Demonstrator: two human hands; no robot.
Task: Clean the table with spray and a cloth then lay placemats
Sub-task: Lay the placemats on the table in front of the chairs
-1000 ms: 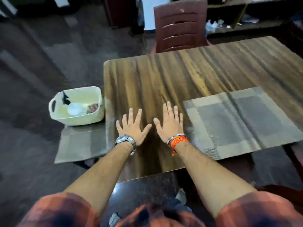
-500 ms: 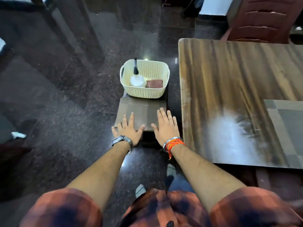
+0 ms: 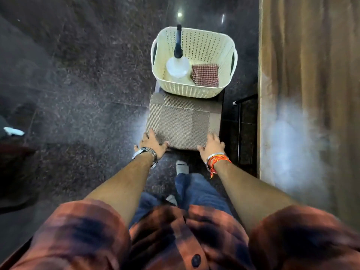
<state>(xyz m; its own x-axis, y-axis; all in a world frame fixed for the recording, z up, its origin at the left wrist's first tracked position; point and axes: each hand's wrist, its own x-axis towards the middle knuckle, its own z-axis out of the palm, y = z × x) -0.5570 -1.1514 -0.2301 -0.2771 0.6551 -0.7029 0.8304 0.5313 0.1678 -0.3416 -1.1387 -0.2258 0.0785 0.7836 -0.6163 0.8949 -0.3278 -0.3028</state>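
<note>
— Supports?
— Dark speckled floor (image 3: 81, 78); wooden table (image 3: 311, 55) at right, bare in view apart from a pale glare patch.
— Between them?
— Low stand, mostly hidden, bearing a grey-brown woven placemat (image 3: 183, 117) with a cream basket (image 3: 194, 90) on its far end.

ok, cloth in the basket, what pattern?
Red-and-white small check; the cloth shows clearest in the head view, inside the basket.

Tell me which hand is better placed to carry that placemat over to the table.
Right. The right hand is at the placemat's near corner on the table side, so it leads the move across. The left hand holds the far corner and can only support. Neither has lifted it yet.
</note>
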